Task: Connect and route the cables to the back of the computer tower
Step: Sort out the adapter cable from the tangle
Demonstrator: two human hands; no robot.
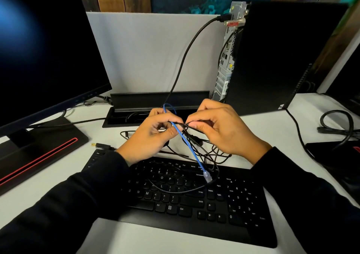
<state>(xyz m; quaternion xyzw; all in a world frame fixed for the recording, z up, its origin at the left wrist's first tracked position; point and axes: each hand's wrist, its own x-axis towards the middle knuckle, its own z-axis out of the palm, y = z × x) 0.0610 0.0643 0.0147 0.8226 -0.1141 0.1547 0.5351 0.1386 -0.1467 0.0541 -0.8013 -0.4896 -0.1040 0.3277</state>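
The black computer tower stands at the back right, its metal rear panel facing left. One black cable is plugged in near the panel's top and drops into the desk's cable tray. Both hands hover above the keyboard over a tangle of thin black cables. My left hand pinches a blue network cable, whose clear plug hangs down over the keys. My right hand pinches a thin black cable beside it.
A black keyboard lies in front of me. A monitor on a red-trimmed base fills the left. An open cable tray sits behind the hands. A loose plug lies left of the keyboard. More coiled cable lies at the right.
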